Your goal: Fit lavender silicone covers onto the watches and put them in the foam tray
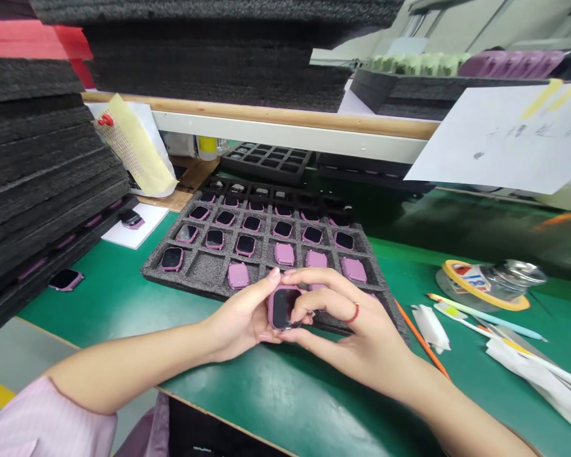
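Note:
Between both hands, over the front edge of the foam tray, is a smartwatch body (284, 308) with a purple case and a dark screen turned up toward me. My left hand (247, 311) grips it from the left, thumb along its upper edge. My right hand (352, 317), a red ring on one finger, closes on its right side, with a fingertip touching the screen. Behind them lies the grey foam tray (204, 270), its compartments holding several purple watch bodies. Some show dark screens, such as the watch (172, 259) at front left; others show plain purple faces, like the piece (238, 275).
Tall stacks of black foam trays (42, 146) rise at left. A shelf (285, 130) crosses above the table. At right are a glass jar (492, 282), an orange stick (423, 339) and brushes (490, 317). One watch (66, 280) lies at left, another (131, 219) on white paper.

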Demonstrator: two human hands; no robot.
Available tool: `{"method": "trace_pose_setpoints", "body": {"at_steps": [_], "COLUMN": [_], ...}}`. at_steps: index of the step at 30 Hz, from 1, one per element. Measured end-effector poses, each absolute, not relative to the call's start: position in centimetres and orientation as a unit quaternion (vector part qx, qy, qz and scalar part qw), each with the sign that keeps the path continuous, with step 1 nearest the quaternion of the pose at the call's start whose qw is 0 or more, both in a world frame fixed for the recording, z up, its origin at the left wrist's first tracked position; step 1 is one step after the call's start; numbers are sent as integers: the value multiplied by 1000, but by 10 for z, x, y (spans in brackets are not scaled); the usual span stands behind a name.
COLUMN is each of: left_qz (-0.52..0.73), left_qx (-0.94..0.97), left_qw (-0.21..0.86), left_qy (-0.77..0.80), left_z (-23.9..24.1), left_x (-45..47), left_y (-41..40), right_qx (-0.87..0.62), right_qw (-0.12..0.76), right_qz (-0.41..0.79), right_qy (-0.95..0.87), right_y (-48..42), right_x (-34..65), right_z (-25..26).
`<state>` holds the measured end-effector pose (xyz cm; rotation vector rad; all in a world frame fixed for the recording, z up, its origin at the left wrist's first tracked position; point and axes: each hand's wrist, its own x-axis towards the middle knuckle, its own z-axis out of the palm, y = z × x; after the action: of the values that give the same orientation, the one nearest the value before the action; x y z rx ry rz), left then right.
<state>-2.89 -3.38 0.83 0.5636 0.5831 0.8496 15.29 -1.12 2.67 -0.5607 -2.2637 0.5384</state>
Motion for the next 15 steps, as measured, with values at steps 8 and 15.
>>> {"method": "trace_pose_setpoints", "body": {"at_steps": [8, 15], "left_qz": [402, 378], "left_qx": [267, 274], "left_qw": [838, 848], "left_qy": [255, 253], "left_z": [10, 8], "left_x": [-28, -30], "left_y": [-34, -33], "right_qx": [-242, -293], "right_qw": [457, 588], "right_qz": [195, 246], "right_qy": [-833, -713], "right_y": [-14, -21], "right_x": [148, 155], "right_z": [31, 29]}}
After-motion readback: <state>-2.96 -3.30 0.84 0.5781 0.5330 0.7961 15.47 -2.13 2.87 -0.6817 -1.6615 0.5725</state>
